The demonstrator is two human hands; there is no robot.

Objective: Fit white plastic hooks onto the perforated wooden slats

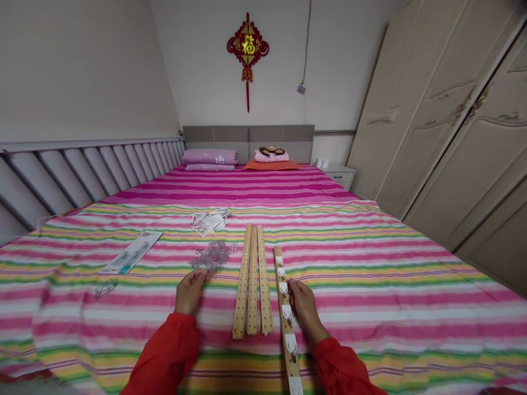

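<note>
My left hand has its fingers pinched together at the near edge of a pile of clear plastic adhesive hooks. What lies between those fingertips is too small to make out. My right hand is closed at the right edge of a wooden strip, beside a white hook. Several such white hooks sit in a row along this strip. Left of it, three bare wooden strips with rows of small holes lie side by side, pointing away from me.
A long packaged strip of hooks and a small bunch of wire pieces lie at the left. Beyond the pile are white frame-like pieces. A striped sheet covers the bed, with a metal rail along its left side.
</note>
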